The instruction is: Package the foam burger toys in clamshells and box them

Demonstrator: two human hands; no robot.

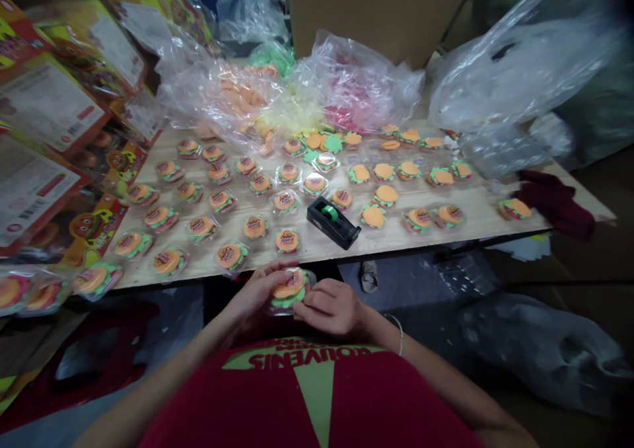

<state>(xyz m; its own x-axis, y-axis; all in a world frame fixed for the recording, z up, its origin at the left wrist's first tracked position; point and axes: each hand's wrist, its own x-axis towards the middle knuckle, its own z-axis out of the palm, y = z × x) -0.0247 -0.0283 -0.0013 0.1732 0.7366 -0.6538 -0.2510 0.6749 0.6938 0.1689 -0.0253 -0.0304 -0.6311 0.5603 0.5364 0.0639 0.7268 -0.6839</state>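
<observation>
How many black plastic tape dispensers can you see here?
1: the dispenser, holding a green roll, sits near the front edge of the light wooden table, beyond the right hand. Others could be hidden beneath the clear plastic bags.

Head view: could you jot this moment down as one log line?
left hand: holding burger pack | right hand: closed at its edge | tape dispenser: on table

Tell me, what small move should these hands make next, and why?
Perhaps the right hand should press along the near right edge of the clear burger pack: it is already at that side, the left hand grips the other, and I cannot tell whether the pack is fully closed.
</observation>
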